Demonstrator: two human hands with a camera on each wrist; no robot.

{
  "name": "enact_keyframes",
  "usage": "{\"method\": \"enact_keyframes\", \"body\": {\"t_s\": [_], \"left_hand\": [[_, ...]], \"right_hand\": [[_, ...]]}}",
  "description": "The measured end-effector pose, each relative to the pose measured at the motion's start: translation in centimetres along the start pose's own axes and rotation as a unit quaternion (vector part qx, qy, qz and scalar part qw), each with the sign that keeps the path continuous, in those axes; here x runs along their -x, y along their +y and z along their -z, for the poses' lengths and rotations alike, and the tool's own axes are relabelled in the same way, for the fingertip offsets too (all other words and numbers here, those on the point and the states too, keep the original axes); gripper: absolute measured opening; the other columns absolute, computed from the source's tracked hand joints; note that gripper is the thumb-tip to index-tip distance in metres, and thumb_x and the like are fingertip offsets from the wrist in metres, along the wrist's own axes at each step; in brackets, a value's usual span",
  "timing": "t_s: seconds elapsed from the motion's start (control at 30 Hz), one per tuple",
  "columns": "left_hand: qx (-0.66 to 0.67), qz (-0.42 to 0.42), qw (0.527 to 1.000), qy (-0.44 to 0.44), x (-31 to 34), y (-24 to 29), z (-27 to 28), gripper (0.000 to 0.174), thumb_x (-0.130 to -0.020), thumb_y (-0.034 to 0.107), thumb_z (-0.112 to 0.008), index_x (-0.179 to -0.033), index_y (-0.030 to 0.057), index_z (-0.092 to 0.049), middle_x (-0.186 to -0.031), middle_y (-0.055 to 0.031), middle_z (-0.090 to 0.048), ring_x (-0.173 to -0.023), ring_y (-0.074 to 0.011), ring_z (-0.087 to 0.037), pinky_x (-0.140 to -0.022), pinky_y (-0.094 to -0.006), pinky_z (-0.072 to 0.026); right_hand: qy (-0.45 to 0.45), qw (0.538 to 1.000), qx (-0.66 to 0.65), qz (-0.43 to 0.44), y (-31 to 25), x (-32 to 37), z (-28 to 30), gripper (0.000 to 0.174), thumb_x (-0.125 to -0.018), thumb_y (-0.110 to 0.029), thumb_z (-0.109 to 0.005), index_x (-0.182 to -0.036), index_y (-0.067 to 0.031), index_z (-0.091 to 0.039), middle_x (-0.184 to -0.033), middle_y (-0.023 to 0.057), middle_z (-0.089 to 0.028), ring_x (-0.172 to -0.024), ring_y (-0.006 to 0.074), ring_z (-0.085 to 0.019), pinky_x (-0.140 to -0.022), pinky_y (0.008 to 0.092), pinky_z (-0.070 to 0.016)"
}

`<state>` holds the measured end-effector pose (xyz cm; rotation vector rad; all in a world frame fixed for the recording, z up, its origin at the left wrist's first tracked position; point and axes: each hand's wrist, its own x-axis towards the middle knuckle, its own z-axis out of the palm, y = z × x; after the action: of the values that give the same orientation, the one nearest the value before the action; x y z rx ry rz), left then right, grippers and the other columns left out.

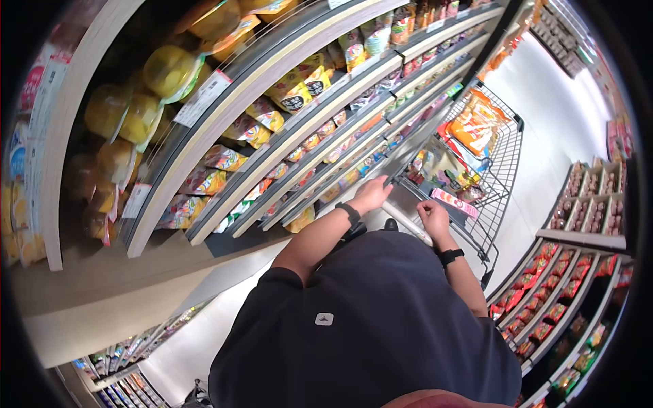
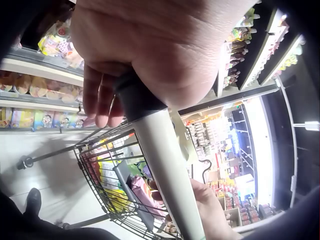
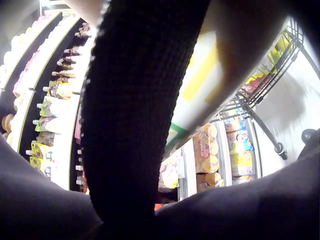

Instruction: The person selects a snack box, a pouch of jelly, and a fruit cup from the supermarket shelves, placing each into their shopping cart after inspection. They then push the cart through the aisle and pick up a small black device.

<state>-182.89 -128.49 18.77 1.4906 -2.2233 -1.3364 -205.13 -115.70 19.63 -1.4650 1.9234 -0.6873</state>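
In the head view my left hand (image 1: 371, 195) grips the left end of a shopping cart's pale handle (image 1: 407, 221). The left wrist view shows the palm (image 2: 155, 45) over the handle's black end cap (image 2: 137, 95), with fingers hanging past it. My right hand (image 1: 434, 219) is just ahead of the handle's other end, its fingers loosely curled and nothing visible in them. In the right wrist view a dark strap (image 3: 140, 110) covers much of the picture, and the handle's yellow-and-green label (image 3: 200, 80) shows behind it.
The wire cart (image 1: 500, 197) holds an orange snack bag (image 1: 479, 122), a pink box (image 1: 454, 202) and several other packages. Shelves of bagged goods (image 1: 299, 88) run close along the left. Red-packaged goods (image 1: 537, 272) fill shelving on the right. Pale floor (image 1: 551, 102) stretches ahead.
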Motion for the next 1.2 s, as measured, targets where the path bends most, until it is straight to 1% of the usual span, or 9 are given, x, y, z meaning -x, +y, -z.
{"method": "enact_keyframes", "body": {"t_s": [0.3, 0.37, 0.4, 0.83, 0.9, 0.93, 1.0, 1.03, 1.2], "left_hand": [[0.009, -0.001, 1.0, 0.006, 0.6, 0.4, 0.1, 0.035, -0.099, 0.034, -0.054, -0.119, 0.0064, -0.06, -0.112, -0.0213, -0.067, -0.109, -0.0411, -0.061, -0.091, -0.0487, -0.0489], [0.057, -0.045, 0.996, 0.043, 0.5, 0.2, -0.1, 0.026, -0.097, 0.029, -0.056, -0.101, 0.0036, -0.061, -0.078, -0.0196, -0.063, -0.081, -0.0405, -0.063, -0.075, -0.0482, -0.0478], [0.059, -0.055, 0.996, 0.049, 0.4, 0.0, -0.2, 0.025, -0.097, 0.029, -0.056, -0.099, 0.004, -0.06, -0.076, -0.0176, -0.063, -0.078, -0.0379, -0.063, -0.073, -0.0471, -0.0475], [0.067, -0.053, 0.996, 0.033, -0.1, -0.2, 0.3, 0.028, -0.098, 0.03, -0.055, -0.096, 0.0029, -0.058, -0.076, -0.015, -0.063, -0.073, -0.0336, -0.063, -0.068, -0.0444, -0.0477], [0.055, 0.007, 0.997, -0.053, -0.1, 0.2, 1.0, 0.032, -0.1, 0.033, -0.053, -0.115, 0.0054, -0.058, -0.109, -0.0219, -0.066, -0.107, -0.0422, -0.061, -0.09, -0.0493, -0.0479], [0.056, 0.007, 0.997, -0.052, -0.3, -0.3, 0.6, 0.032, -0.1, 0.033, -0.053, -0.115, 0.0054, -0.058, -0.109, -0.0219, -0.066, -0.107, -0.0422, -0.061, -0.09, -0.0493, -0.0479], [0.078, -0.049, 0.995, 0.038, -0.5, -1.0, -0.3, 0.028, -0.098, 0.03, -0.055, -0.098, 0.0023, -0.059, -0.078, -0.015, -0.065, -0.073, -0.033, -0.063, -0.069, -0.0439, -0.0486], [0.079, -0.047, 0.995, 0.042, -0.5, -1.0, -0.5, 0.028, -0.098, 0.03, -0.055, -0.098, 0.0023, -0.059, -0.078, -0.015, -0.065, -0.073, -0.033, -0.063, -0.069, -0.0439, -0.0486], [0.041, -0.071, 0.995, 0.06, -0.2, -0.7, -0.3, 0.035, -0.098, 0.033, -0.055, -0.113, 0.0018, -0.061, -0.097, -0.0229, -0.067, -0.097, -0.0412, -0.064, -0.084, -0.0466, -0.0494]], "right_hand": [[0.011, 1.0, 0.02, -0.001, -0.3, 0.3, 0.1, 0.013, -0.088, -0.02, -0.07, -0.091, -0.0079, -0.073, -0.092, 0.0114, -0.072, -0.085, 0.0309, -0.07, -0.076, 0.0408, -0.0539], [0.035, 0.995, 0.048, 0.08, -0.2, 0.2, 0.1, 0.011, -0.089, -0.017, -0.069, -0.09, -0.0068, -0.071, -0.096, 0.011, -0.07, -0.087, 0.0325, -0.068, -0.077, 0.0419, -0.054], [0.036, 0.995, 0.05, 0.078, -0.3, 0.1, 0.3, 0.011, -0.089, -0.017, -0.069, -0.09, -0.0068, -0.071, -0.096, 0.011, -0.07, -0.087, 0.0325, -0.068, -0.077, 0.0419, -0.054], [0.113, 0.986, 0.056, 0.107, -0.9, -0.9, -0.1, 0.009, -0.09, -0.014, -0.066, -0.094, -0.006, -0.069, -0.093, 0.0124, -0.07, -0.085, 0.034, -0.068, -0.075, 0.0421, -0.0539], [0.115, 0.987, 0.057, 0.102, -0.9, -1.0, -0.2, 0.009, -0.09, -0.014, -0.067, -0.094, -0.0064, -0.069, -0.091, 0.0126, -0.07, -0.085, 0.034, -0.068, -0.075, 0.0421, -0.0538], [0.112, 0.988, 0.06, 0.092, -0.9, -1.0, -0.2, 0.009, -0.09, -0.015, -0.067, -0.094, -0.0067, -0.07, -0.091, 0.0126, -0.07, -0.084, 0.034, -0.068, -0.075, 0.0422, -0.0538], [0.107, 0.989, 0.062, 0.086, -0.8, -1.1, -0.2, 0.01, -0.09, -0.015, -0.067, -0.095, -0.007, -0.07, -0.091, 0.0125, -0.07, -0.084, 0.0339, -0.068, -0.074, 0.0423, -0.0537], [0.109, 0.989, 0.06, 0.08, -0.6, -1.1, -0.4, 0.01, -0.09, -0.016, -0.067, -0.095, -0.0073, -0.07, -0.09, 0.0124, -0.07, -0.084, 0.0339, -0.068, -0.074, 0.0422, -0.0537], [0.11, 0.988, 0.078, 0.076, -0.2, -1.3, -0.5, 0.01, -0.09, -0.016, -0.068, -0.094, -0.0075, -0.071, -0.087, 0.0129, -0.071, -0.078, 0.0324, -0.069, -0.07, 0.0408, -0.0543]]}}
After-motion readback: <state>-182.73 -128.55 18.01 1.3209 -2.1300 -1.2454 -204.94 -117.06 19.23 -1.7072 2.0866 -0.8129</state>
